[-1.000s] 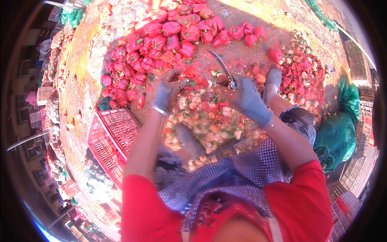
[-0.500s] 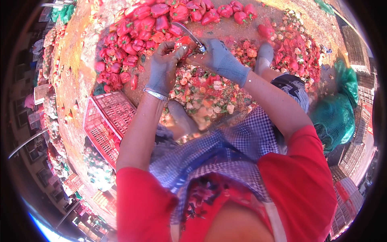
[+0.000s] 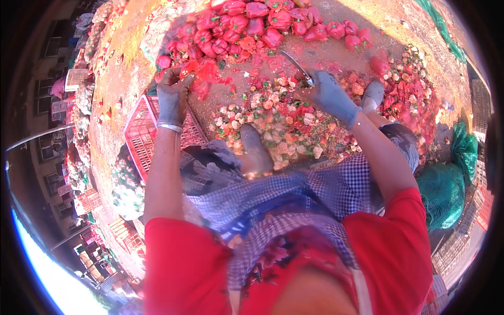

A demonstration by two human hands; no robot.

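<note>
My right hand (image 3: 334,98), in a grey glove, grips a curved knife (image 3: 298,66) with its blade pointing up and to the left. Below it spreads a heap of pepper cores and seedy scraps (image 3: 278,113). On the left, my gloved left hand (image 3: 171,102) is above a red plastic crate (image 3: 140,123). Its fingers close on the edge of a cut red pepper (image 3: 203,72), which looks smeared by motion. Ahead lies a pile of whole red peppers (image 3: 236,26).
My shoes (image 3: 255,144) flank the scrap heap. Red pepper pieces (image 3: 401,100) lie beyond my right foot. A green mesh sack (image 3: 445,191) stands at the right near several stacked crates (image 3: 452,254). Filled sacks (image 3: 128,186) sit behind the red crate.
My hands have moved apart: the left went left toward the crate with the cut pepper, the right shifted right and slightly down with the knife. The view has also shifted.
</note>
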